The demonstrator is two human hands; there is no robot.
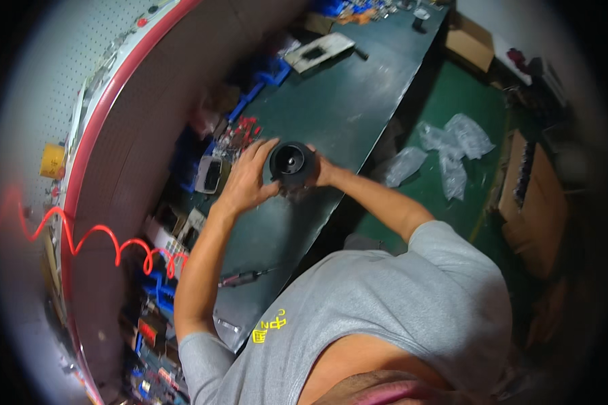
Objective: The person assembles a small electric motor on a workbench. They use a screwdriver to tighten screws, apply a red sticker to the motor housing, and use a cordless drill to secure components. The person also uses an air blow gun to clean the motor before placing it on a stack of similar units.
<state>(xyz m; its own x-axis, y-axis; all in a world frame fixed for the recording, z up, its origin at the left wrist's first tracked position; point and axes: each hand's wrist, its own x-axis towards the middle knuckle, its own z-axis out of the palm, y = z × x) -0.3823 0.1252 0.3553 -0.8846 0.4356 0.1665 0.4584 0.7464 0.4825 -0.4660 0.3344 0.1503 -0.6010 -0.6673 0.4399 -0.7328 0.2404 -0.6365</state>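
A black round housing point(292, 164), hollow with a small metal core at its centre, is held above the workbench with its opening facing up. Around its left side curve the fingers and thumb of my left hand point(248, 177). From the opposite side my right hand point(323, 169) grips it, with most of those fingers hidden behind the housing. Just beyond my left hand lie small red parts point(244, 131). A grey-framed device with a dark window point(211, 174) rests beside my left wrist.
The dark green bench point(331, 115) carries a pale flat plate point(319, 52), blue bins point(275, 71) and a slim screwdriver-like tool point(243, 277). A red coiled hose point(108, 236) hangs at left. Clear plastic bags point(452, 145) and cardboard boxes point(469, 44) lie beyond the bench's right edge.
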